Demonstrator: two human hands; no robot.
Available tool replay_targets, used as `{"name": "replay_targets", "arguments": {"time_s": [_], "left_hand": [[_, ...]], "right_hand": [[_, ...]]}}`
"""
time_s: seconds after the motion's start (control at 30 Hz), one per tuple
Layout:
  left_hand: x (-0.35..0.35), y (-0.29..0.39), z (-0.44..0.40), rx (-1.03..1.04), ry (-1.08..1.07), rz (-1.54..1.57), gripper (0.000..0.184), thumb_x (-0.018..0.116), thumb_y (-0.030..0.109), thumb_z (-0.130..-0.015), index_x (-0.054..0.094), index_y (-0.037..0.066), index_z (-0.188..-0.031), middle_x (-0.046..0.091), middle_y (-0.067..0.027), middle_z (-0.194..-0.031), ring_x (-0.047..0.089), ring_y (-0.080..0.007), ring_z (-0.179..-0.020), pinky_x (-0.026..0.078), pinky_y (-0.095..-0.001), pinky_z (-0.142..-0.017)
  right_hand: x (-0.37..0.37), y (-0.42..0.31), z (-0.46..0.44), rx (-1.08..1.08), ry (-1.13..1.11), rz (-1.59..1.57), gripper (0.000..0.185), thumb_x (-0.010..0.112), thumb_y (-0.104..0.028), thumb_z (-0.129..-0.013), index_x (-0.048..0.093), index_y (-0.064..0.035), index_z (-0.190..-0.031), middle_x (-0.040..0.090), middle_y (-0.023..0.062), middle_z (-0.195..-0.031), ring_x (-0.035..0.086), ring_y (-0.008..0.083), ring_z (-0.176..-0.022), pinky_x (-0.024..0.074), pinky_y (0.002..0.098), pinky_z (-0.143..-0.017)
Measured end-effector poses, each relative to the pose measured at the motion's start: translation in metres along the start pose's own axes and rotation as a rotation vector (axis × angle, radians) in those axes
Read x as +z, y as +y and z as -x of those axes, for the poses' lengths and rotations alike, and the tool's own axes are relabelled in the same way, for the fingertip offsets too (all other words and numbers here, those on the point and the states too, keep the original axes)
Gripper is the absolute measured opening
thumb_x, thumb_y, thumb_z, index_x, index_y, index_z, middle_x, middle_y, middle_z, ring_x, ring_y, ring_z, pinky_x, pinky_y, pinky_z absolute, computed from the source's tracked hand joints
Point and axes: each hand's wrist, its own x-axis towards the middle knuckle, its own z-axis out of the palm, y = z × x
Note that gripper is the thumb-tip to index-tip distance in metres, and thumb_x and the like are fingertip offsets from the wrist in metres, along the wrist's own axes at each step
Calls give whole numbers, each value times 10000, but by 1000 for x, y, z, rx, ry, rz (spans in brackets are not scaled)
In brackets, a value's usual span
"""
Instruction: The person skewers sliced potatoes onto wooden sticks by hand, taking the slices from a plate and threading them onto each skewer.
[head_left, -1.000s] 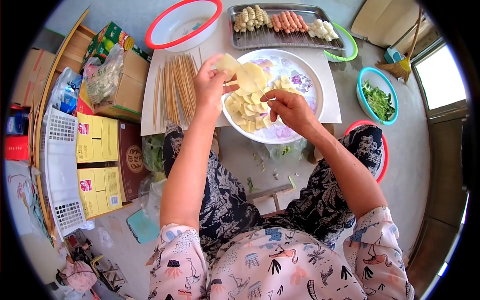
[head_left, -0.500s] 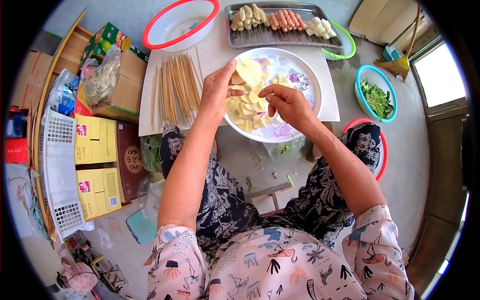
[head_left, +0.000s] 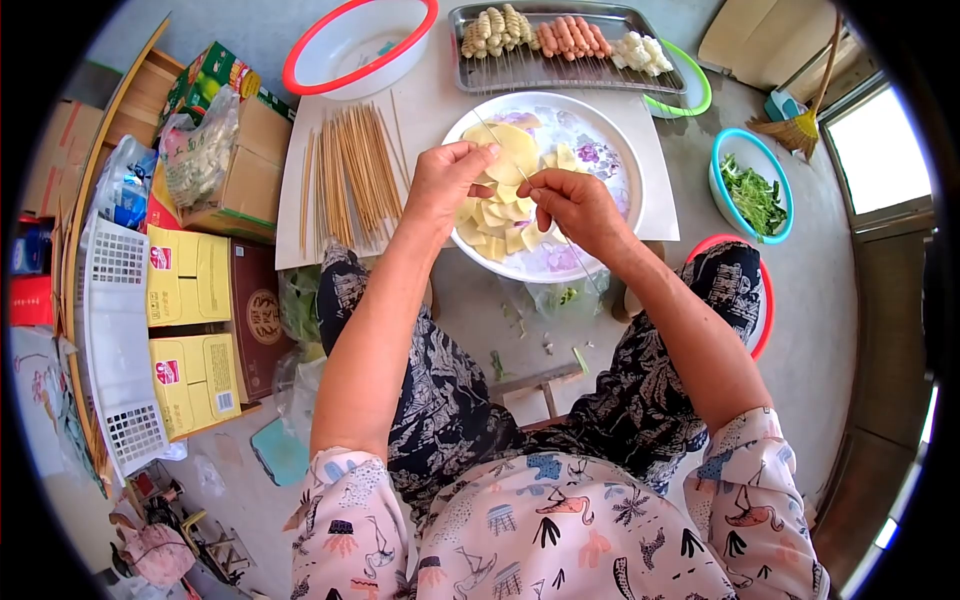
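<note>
- Pinching a potato slice (head_left: 513, 152) by its L edge, the L hand (head_left: 446, 180) has thumb on top; other fingers partly hidden. Prob. keeps the slice from turning.
- R hand (head_left: 580, 208): thumb + index together, clamped on a thin skewer (head_left: 573, 246) just below the slice; gripping close prob. limits bending.
- Skewer slants from above the slice, past R hand, out over plate edge; thru the slice or just across it, can't tell.
- Both hands work over the plate (head_left: 641, 195), prob. so any dropped bit lands there. Slice is above the cut pile (head_left: 494, 222), w/ more pieces close by.
- Bamboo sticks (head_left: 350, 175) lie bunched roughly parallel on the table (head_left: 661, 205), L of plate, handy for L hand.
- Tray (head_left: 640, 84) at far side: food ends away, stick ends toward person, prob. for easy grabbing.
</note>
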Motion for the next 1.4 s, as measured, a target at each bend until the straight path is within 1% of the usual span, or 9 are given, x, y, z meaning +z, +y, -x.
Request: {"name": "replay_targets", "arguments": {"time_s": [0.17,0.23,0.3,0.33,0.4,0.43,0.53,0.73,1.4], "left_hand": [[2,2,2,-11,-28,-54,257,628,266,-844,641,20,-916,643,-34,-837,600,-87,-730,501,-224,-626],[1,7,5,-10,-31,-28,249,617,256,-853,641,19,-929,643,-41,-851,604,-97,-741,500,-229,-630],[-4,13,5,92,53,142,217,588,198,-873,629,22,-992,638,-60,-914,612,-123,-767,501,-236,-649],[-11,13,3,93,55,140,217,588,198,-873,629,22,-992,638,-60,-914,612,-123,-767,501,-236,-649],[-26,14,-1,227,145,139,221,565,134,-879,598,32,-1072,622,-72,-987,617,-146,-803,499,-237,-674],[-29,16,0,223,191,130,307,581,88,-859,539,34,-1158,606,-64,-1012,598,-132,-823,494,-235,-681],[-32,13,1,197,315,144,371,598,64,-843,497,27,-1198,600,-59,-998,572,-116,-825,490,-237,-667],[-32,12,-1,127,266,201,372,608,49,-835,490,10,-1186,594,-58,-984,563,-113,-816,493,-239,-658],[-28,8,-2,163,209,227,336,613,38,-826,509,15,-1145,568,-42,-922,563,-106,-801,522,-235,-635]], "right_hand": [[-2,1,0,48,-8,-52,145,535,-108,-878,631,-6,-916,585,8,-621,487,61,-538,397,221,-513],[-5,-6,1,99,-8,-139,145,540,-127,-887,634,-19,-902,586,-1,-620,431,46,-502,352,205,-473],[-9,-6,2,114,-31,-165,149,539,-132,-890,635,-19,-900,583,-5,-617,408,41,-492,335,201,-462],[-11,-7,3,131,-50,-192,153,537,-137,-894,635,-19,-898,581,-9,-613,385,36,-482,318,198,-451],[-11,-8,9,145,-69,-158,155,537,-137,-893,634,-16,-885,572,-12,-600,395,30,-501,328,197,-467],[-10,-7,12,123,-97,-131,158,537,-137,-893,635,-13,-885,569,-14,-596,399,27,-512,332,196,-476],[-6,-4,20,103,-145,-78,164,533,-132,-894,637,-5,-891,565,-15,-590,414,23,-538,347,196,-500],[-3,-2,20,82,-170,-71,165,525,-122,-898,640,-4,-904,565,-10,-583,413,29,-528,355,201,-501],[2,4,13,82,-158,0,166,539,-129,-896,640,-1,-922,574,4,-593,463,37,-536,369,206,-506]]}}
